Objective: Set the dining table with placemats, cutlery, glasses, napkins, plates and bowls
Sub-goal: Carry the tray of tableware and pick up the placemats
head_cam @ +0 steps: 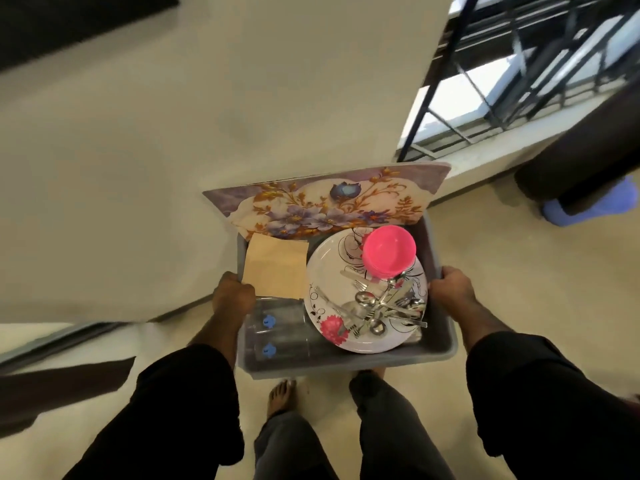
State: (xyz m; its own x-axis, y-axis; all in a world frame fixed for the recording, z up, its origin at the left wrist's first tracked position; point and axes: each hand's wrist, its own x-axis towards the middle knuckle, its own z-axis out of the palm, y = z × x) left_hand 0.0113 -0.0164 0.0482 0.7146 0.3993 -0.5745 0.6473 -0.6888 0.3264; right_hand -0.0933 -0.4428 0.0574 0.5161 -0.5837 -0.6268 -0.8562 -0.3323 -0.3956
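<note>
I carry a grey plastic tub (pixel 346 363) in front of me above the floor. My left hand (pixel 232 297) grips its left rim and my right hand (pixel 450 289) grips its right rim. Inside, floral placemats (pixel 325 202) stand against the far wall. A tan napkin (pixel 275 266) lies at the left. A white flowered plate (pixel 329 299) carries a heap of steel cutlery (pixel 384 304) and pink bowls (pixel 389 251). Clear glasses (pixel 277 336) with blue stickers lie at the near left.
A cream wall (pixel 173 133) rises ahead and to the left. A window with dark bars (pixel 519 64) is at the upper right above a sill. A dark rounded piece of furniture (pixel 571 168) and a blue object (pixel 595 206) are at the right. My bare foot (pixel 280 396) shows below the tub.
</note>
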